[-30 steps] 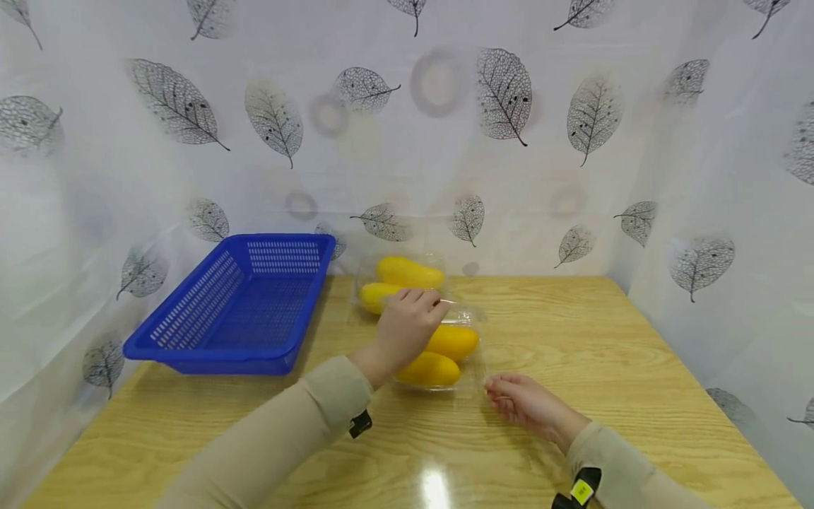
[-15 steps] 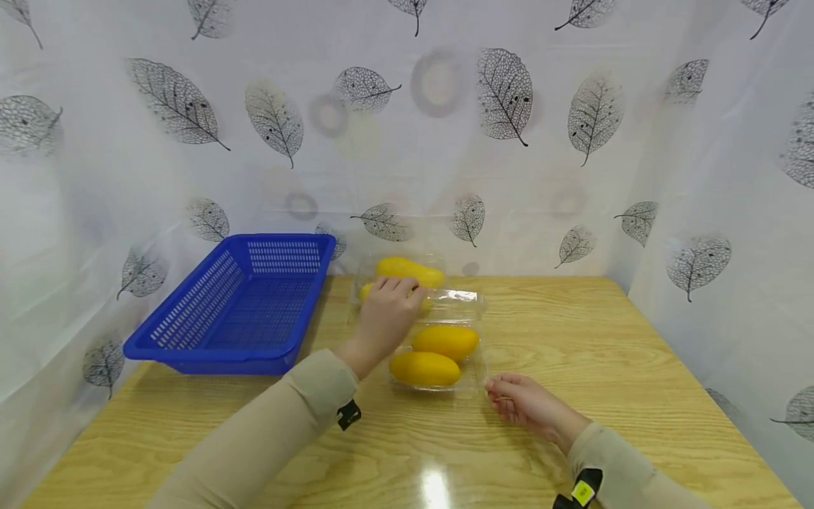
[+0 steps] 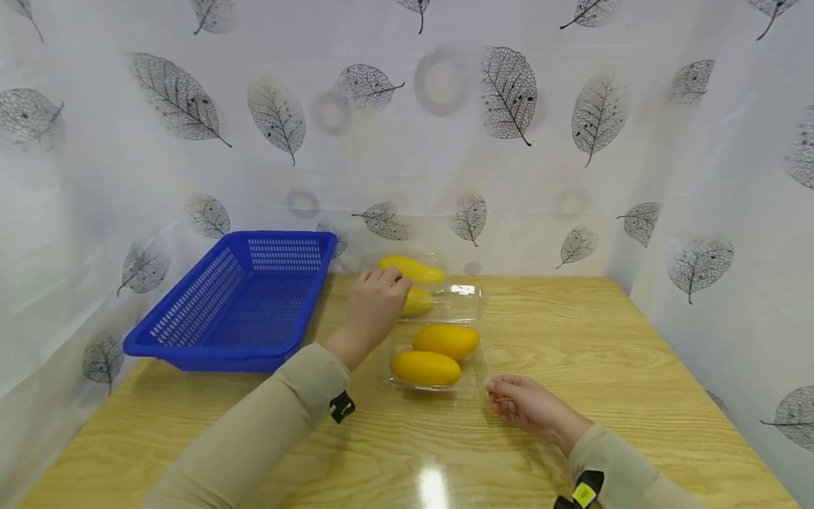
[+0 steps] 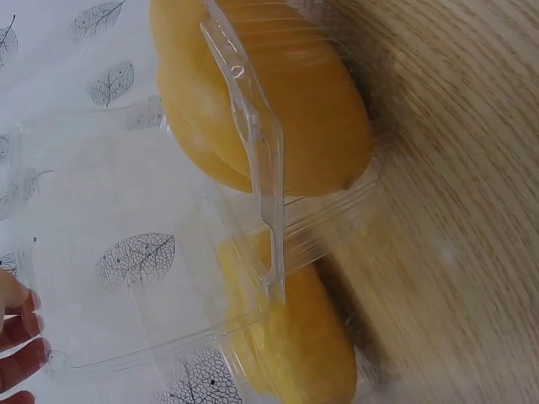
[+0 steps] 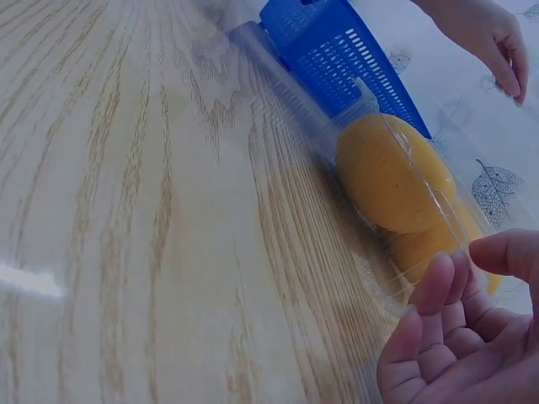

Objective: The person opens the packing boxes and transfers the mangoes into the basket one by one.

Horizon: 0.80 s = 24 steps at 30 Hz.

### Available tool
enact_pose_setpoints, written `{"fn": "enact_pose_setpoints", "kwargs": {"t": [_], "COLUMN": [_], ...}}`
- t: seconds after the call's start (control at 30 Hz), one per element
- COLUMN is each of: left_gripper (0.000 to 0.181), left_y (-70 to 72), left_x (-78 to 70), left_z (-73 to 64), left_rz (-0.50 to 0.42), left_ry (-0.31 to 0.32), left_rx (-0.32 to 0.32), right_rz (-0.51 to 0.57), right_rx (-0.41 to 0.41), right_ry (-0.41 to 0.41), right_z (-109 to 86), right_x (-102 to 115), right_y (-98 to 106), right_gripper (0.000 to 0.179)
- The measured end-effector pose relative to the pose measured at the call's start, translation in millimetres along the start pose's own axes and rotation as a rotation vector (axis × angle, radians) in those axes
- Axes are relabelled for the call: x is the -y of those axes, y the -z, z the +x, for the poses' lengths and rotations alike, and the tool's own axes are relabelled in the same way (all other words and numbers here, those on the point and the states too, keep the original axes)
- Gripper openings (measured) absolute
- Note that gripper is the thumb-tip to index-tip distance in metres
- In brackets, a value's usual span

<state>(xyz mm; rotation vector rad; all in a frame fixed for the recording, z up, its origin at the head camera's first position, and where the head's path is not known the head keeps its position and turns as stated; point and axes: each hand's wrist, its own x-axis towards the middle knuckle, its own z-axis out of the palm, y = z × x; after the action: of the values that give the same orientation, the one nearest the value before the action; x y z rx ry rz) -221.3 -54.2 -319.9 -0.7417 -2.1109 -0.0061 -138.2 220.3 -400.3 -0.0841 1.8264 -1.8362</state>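
Observation:
A clear plastic fruit box (image 3: 473,378) stands on the table with two yellow mangoes (image 3: 426,368) inside. Its hinged lid (image 3: 456,305) is swung up and back on the far side. My left hand (image 3: 371,305) pinches the lid's left corner; in the left wrist view its fingertips (image 4: 32,353) lie at that corner. At the box's near right corner, my right hand (image 3: 526,408) pinches the rim between thumb and fingers. The right wrist view has the mango (image 5: 394,172) just beyond those fingers.
Behind the lid sits a second clear box with more yellow mangoes (image 3: 412,270), partly covered by my left hand. A blue plastic basket (image 3: 219,353) stands on the left of the wooden table (image 3: 572,332). A leaf-patterned curtain (image 3: 394,155) closes off the back.
My left hand has moved left and away from me, tilting the lid further back and uncovering the mangoes in the near box. My right hand has stayed at the corner.

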Motion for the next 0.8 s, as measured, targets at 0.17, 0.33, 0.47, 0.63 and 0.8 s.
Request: {"fn": "enact_pose_setpoints", "kwargs": {"t": [0.17,0.33,0.47,0.63,0.8], "left_gripper": [0.008,0.007,0.008,0.009,0.01], "left_y": [1.1,2.2,1.3,1.5,2.9], "left_x": [-1.1,-2.5,-2.4,-2.3,-2.6], "left_z": [2.7,6.6,8.9,10.9,13.1], "left_rz": [0.009,0.013,0.037,0.035,0.042], "left_ry": [0.015,0.03,0.043,0.052,0.062], "left_rx": [0.057,0.097,0.122,0.144,0.178], "right_rz": [0.014,0.019,0.014,0.006,0.002], "right_rx": [0.005,0.01,0.009,0.005,0.006], "right_ry": [-0.002,-0.001,-0.001,0.0,-0.004], "right_z": [-0.3,-0.8,-0.8,-0.8,-0.1], "right_x": [-0.8,-1.4,-0.7,0.0,-0.1], "right_y": [0.1,0.8,0.6,0.1,0.0], "right_gripper": [0.019,0.019,0.019,0.019,0.019]}}
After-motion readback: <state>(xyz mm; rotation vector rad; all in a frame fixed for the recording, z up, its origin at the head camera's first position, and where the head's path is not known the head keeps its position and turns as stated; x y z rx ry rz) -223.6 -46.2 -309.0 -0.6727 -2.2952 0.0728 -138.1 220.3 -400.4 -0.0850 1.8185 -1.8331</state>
